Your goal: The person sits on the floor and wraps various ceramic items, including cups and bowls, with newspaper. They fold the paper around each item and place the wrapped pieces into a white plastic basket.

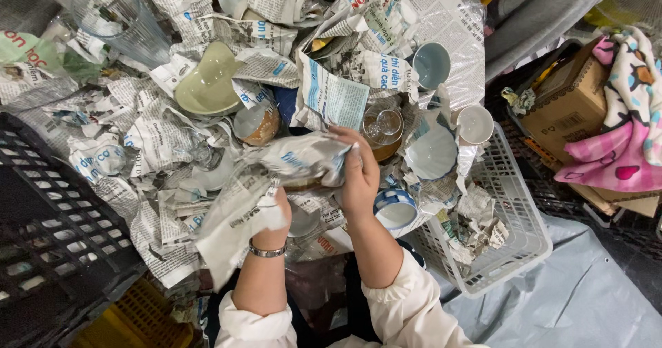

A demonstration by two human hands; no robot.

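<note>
White sleeves at 6 o'clock lead up to both hands. Newspaper pile (172,141) covers the middle, cups and bowls scattered through it. Black crate (48,224) at 8 o'clock; white basket (514,210) at 4 o'clock, holding crumpled paper. Cardboard box (569,106) at 3 o'clock under a pink cloth (614,155). Clear glass tumbler (124,17) at 11 o'clock. Green bowl (207,82) above centre. Newspaper-wrapped bundle (303,160) at centre: right hand (358,175) closed around its right end, left hand (272,217), metal bracelet on wrist, gripping the loose sheet hanging below it.
</note>
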